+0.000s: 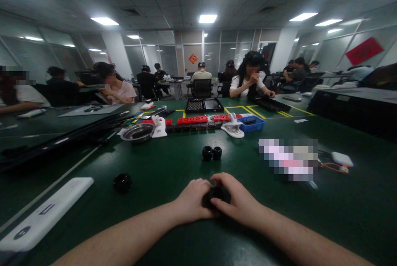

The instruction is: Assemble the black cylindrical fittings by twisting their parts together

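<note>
Close in front of me, both hands meet around a small black round piece (216,193); its lower part is hidden by my fingers. My left hand (194,200) wraps it from the left side. The thumb and forefinger of my right hand (235,195) curl around it from the right. Beyond my hands, two similar glossy black round pieces (212,153) stand side by side on the green table (167,162). Another black round piece (122,183) lies to the left of my left arm. Their exact kind cannot be made out.
A long white device (46,212) lies at left. Farther back are a metal bowl (138,133), white clamps (233,127), red strips (192,120) and a blue tray (252,124). Blurred items (288,160) lie at right. Across the table a person (248,80) sits working.
</note>
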Demonstrator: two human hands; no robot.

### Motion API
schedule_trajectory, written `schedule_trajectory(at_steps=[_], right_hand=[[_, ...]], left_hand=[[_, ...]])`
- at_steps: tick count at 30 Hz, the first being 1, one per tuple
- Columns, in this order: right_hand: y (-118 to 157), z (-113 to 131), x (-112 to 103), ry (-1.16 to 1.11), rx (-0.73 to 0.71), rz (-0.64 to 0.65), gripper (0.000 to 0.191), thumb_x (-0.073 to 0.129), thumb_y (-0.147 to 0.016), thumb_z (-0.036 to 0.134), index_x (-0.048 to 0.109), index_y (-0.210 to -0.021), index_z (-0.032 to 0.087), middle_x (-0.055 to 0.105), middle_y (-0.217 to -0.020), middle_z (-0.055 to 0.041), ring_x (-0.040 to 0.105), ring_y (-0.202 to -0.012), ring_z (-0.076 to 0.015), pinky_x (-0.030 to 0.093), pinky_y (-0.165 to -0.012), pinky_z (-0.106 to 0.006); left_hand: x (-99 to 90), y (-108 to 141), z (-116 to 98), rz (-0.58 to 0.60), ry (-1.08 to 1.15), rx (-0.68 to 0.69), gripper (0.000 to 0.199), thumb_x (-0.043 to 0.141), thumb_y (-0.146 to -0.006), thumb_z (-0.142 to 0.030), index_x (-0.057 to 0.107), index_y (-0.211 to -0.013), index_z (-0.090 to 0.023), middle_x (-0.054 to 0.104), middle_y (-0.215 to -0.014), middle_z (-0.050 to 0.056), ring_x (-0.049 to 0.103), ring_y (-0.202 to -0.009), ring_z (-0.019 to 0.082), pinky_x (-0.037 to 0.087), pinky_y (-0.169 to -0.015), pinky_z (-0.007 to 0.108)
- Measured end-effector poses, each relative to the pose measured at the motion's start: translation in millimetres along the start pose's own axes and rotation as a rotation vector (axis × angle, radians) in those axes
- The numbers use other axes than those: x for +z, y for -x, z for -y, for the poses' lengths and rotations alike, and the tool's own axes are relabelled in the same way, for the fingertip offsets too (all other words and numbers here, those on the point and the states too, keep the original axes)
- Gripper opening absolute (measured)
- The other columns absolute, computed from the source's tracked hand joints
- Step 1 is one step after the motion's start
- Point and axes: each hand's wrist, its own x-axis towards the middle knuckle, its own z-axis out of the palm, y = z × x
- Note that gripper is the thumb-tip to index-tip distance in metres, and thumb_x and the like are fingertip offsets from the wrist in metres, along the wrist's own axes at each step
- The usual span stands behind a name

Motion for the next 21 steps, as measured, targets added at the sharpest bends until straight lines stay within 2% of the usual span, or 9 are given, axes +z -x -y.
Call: schedule_trajectory(at_steps=[5,10,13,16,18,21], right_hand=[[2.9,-0.2,-1.9,-0.055,-0.098,0.061,0.047,0.050,-0.068,0.005,0.043,-0.112,0.018,0.053,-0.107,-0.0076,0.050,-0.098,-0.0188,0.040,-0.087,-0.035],[0.7,-0.7,-0.7,-0.003,0.000,-0.021,0.048,0.064,-0.064,0.018,0.045,-0.108,0.017,0.052,-0.101,-0.0076,0.050,-0.094,-0.0216,0.042,-0.082,-0.037],[-0.6,0.2,0.0,0.009,0.029,-0.005,0.046,0.066,-0.061,0.020,0.048,-0.104,0.017,0.053,-0.095,-0.0066,0.051,-0.089,-0.0215,0.043,-0.079,-0.037],[0.5,2.3,-2.0,-0.047,-0.042,0.044,0.043,0.056,-0.065,0.010,0.047,-0.106,0.018,0.053,-0.100,-0.0071,0.051,-0.093,-0.0204,0.041,-0.083,-0.036],[1.6,3.3,-3.9,-0.085,-0.105,0.079,0.049,0.050,-0.062,0.004,0.046,-0.109,0.018,0.053,-0.105,-0.0078,0.050,-0.098,-0.0204,0.040,-0.087,-0.036],[1.8,2.4,-4.7,-0.073,-0.117,0.061,0.052,0.050,-0.063,0.006,0.044,-0.113,0.018,0.052,-0.108,-0.0089,0.049,-0.099,-0.0214,0.039,-0.087,-0.038]], left_hand=[[-3.0,1.1,-2.1,0.008,0.026,0.005,0.051,0.066,-0.062,-0.041,0.050,-0.105,-0.020,0.057,-0.096,0.003,0.051,-0.085,0.021,0.040,-0.075,0.032],[1.5,0.3,2.4,-0.006,-0.006,0.026,0.045,0.064,-0.063,-0.047,0.053,-0.095,-0.017,0.057,-0.091,0.003,0.051,-0.083,0.021,0.040,-0.074,0.032],[0.7,0.0,1.4,0.005,-0.011,0.008,0.044,0.063,-0.062,-0.047,0.053,-0.092,-0.017,0.057,-0.089,0.003,0.052,-0.082,0.021,0.040,-0.074,0.031],[-3.3,0.3,-2.8,0.024,0.014,-0.010,0.045,0.064,-0.063,-0.042,0.052,-0.100,-0.019,0.057,-0.093,0.003,0.051,-0.084,0.021,0.040,-0.074,0.031],[-4.9,0.4,-4.6,0.029,0.026,-0.014,0.048,0.064,-0.063,-0.041,0.051,-0.104,-0.021,0.057,-0.094,0.002,0.051,-0.085,0.021,0.040,-0.073,0.031],[-3.2,0.1,-3.2,0.018,0.030,-0.009,0.051,0.064,-0.062,-0.043,0.050,-0.105,-0.020,0.056,-0.097,0.003,0.051,-0.087,0.022,0.040,-0.075,0.032]])
